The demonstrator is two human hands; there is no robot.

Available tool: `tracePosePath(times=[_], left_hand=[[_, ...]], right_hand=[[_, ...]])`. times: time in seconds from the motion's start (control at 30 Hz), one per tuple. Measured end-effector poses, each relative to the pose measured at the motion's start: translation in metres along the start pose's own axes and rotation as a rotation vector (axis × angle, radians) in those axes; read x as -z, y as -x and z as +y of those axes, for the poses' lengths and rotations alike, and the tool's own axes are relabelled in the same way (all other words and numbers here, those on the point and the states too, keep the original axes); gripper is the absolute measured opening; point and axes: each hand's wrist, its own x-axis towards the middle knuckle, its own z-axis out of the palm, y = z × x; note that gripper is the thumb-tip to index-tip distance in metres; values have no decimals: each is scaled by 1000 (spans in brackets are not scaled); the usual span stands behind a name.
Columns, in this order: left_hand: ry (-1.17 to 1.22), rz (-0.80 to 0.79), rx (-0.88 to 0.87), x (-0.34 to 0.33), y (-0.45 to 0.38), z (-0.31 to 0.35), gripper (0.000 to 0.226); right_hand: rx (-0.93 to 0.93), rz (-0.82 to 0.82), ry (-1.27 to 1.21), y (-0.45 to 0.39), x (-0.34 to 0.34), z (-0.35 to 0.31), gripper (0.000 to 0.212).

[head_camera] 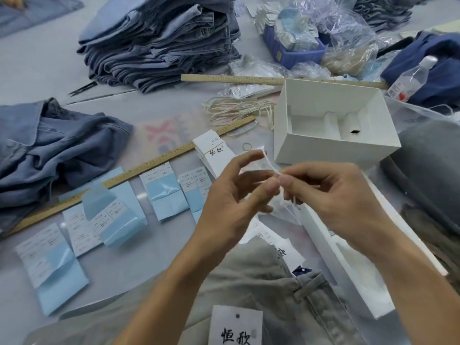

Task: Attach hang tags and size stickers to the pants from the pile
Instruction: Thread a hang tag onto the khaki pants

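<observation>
Grey pants (pixel 254 275) lie at the front with their waistband and belt loop facing me. A white hang tag (pixel 235 324) with black characters rests on them near the bottom edge. Above the pants, my left hand (pixel 231 192) and my right hand (pixel 331 195) meet fingertip to fingertip and both pinch a thin white string (pixel 267 160) that loops upward between them. A banded stack of hang tags (pixel 214 153) lies just beyond my left hand. Sheets of size stickers on blue backing (pixel 164 192) spread out to the left.
A tall pile of folded blue jeans (pixel 159 43) stands at the back. Crumpled blue pants (pixel 47 150) lie at the left. Two wooden rulers (pixel 139 168), an open white box (pixel 333 123), a bundle of strings (pixel 239 110), a blue bin (pixel 293 51) and a bottle (pixel 410 78) are around.
</observation>
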Motion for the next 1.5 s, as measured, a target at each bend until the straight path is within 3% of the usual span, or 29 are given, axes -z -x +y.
tracePosePath(times=[0.17, 0.27, 0.47, 0.6, 0.7, 0.83, 0.97, 1.2, 1.5], left_hand=[[332, 23, 70, 11, 58, 10, 30], [333, 155, 91, 11, 88, 3, 19], [450, 337, 191, 11, 137, -3, 29], [392, 451, 207, 5, 159, -12, 25], [377, 476, 205, 4, 173, -17, 27], [315, 413, 189, 2, 186, -17, 25], [237, 314, 117, 2, 194, -15, 19], [100, 83, 171, 9, 206, -14, 25], [-306, -55, 176, 62, 224, -6, 25]], right_hand=[[37, -99, -55, 45, -31, -16, 9], [31, -129, 7, 77, -45, -15, 9], [105, -148, 314, 139, -69, -4, 5], [66, -178, 358, 166, -77, 7, 16], [110, -89, 443, 177, -78, 6, 30], [115, 123, 254, 176, -83, -4, 28], [126, -11, 173, 167, -91, -17, 39], [250, -149, 254, 166, -78, -22, 9], [256, 12, 455, 185, -32, 6, 10]])
